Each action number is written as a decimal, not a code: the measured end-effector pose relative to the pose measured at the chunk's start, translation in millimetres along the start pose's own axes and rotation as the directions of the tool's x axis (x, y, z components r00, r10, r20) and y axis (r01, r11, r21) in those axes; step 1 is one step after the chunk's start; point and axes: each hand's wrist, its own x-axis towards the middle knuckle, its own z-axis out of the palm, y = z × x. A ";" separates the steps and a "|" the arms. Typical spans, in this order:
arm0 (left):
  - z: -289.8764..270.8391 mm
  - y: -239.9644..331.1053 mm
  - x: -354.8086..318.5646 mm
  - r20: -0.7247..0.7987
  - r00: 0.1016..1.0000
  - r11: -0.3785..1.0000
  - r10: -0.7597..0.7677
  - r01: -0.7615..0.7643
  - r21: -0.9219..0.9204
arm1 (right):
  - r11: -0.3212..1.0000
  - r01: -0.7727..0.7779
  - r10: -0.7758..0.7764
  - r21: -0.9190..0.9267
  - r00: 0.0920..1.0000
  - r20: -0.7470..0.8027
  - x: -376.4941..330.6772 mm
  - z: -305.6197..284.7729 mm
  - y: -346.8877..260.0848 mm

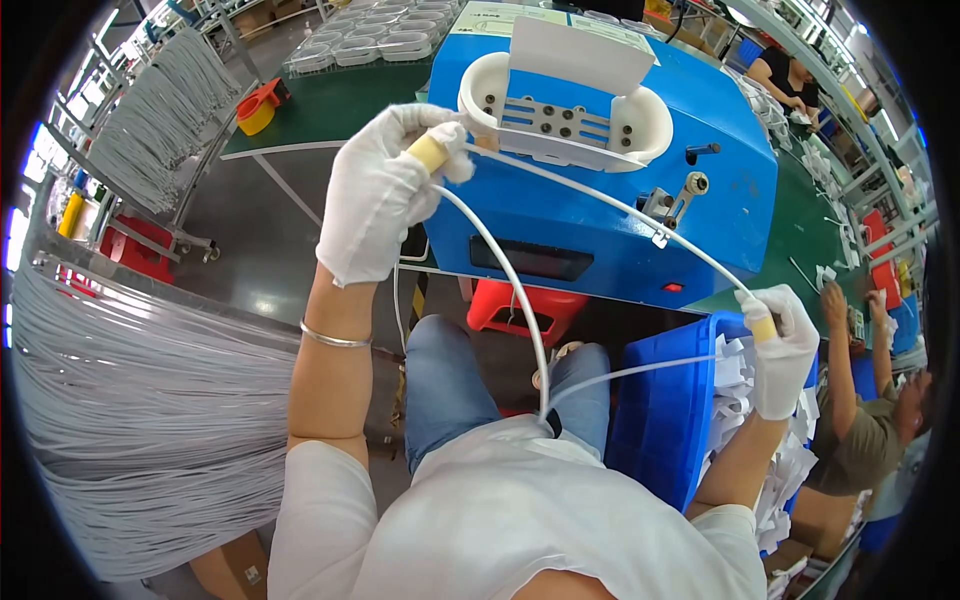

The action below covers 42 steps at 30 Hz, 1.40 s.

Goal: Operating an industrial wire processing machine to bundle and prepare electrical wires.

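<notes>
Left hand grip: the gloved left hand [385, 190] is closed around the white cable [600, 200], pinching it at a yellowish taped fingertip, just in front of the blue machine [600, 150].
Right hand grip: the gloved right hand [780, 345] is closed on the same cable, lower and to the right of the machine, above the blue bin [660, 410].
Cable axis: the taut stretch runs diagonally from the left hand, up by the machine's white winding cradle [565, 110], down to the right hand.
Slack: from each hand a loose length curves down toward the person's lap, in front of the machine.
Nearer hand: the left hand lies just beside the cradle; the right hand is well apart from it.
Surroundings: bundles of grey cables [130, 400] hang to the left of the machine; another person's arm [840, 350] reaches up at its far right.
</notes>
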 end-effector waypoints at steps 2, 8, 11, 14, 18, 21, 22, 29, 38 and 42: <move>3.4 -0.6 4.4 -0.059 0.995 0.994 0.076 -0.071 0.086 | 1.000 0.014 -0.014 -0.005 1.000 -0.016 3.1 0.1 3.6; 12.5 -9.3 10.4 -0.127 0.987 0.995 0.095 -0.094 0.016 | 0.996 0.068 -0.068 -0.058 0.998 -0.002 14.3 3.9 11.5; 13.0 -9.7 10.2 -0.156 0.984 0.995 0.090 -0.083 0.053 | 0.998 0.068 -0.067 -0.009 0.997 0.028 22.7 5.7 18.3; 31.1 -30.0 12.2 -0.287 0.814 0.861 0.505 -0.457 0.221 | 0.996 0.090 -0.090 0.022 0.995 0.036 27.1 5.9 18.6; 20.1 -21.4 7.2 -0.236 0.969 0.997 0.070 -0.062 0.041 | 0.997 0.071 -0.068 -0.022 0.992 0.107 23.7 -4.9 25.4; 26.1 -27.7 1.6 -0.219 0.908 0.915 0.356 -0.291 0.280 | 0.995 0.053 -0.046 -0.082 0.994 0.095 32.1 -11.0 26.7; 26.9 -28.5 2.7 -0.213 0.910 0.916 0.355 -0.293 0.275 | 0.995 0.043 -0.036 -0.092 0.997 0.073 38.1 -14.2 29.0; 19.1 -38.4 7.9 -0.103 0.862 0.822 0.497 -0.430 0.373 | 0.946 0.154 -0.183 -0.285 0.980 -0.079 99.3 -47.6 33.1; -36.0 -9.9 -31.7 -0.141 0.936 0.898 0.323 -0.256 0.358 | 0.972 0.131 -0.129 -0.193 0.991 0.025 128.6 -33.4 58.4; -56.0 -7.1 -64.4 -0.240 0.933 0.848 0.270 -0.112 0.518 | 0.988 0.119 -0.124 -0.100 0.991 -0.043 112.3 -42.9 60.9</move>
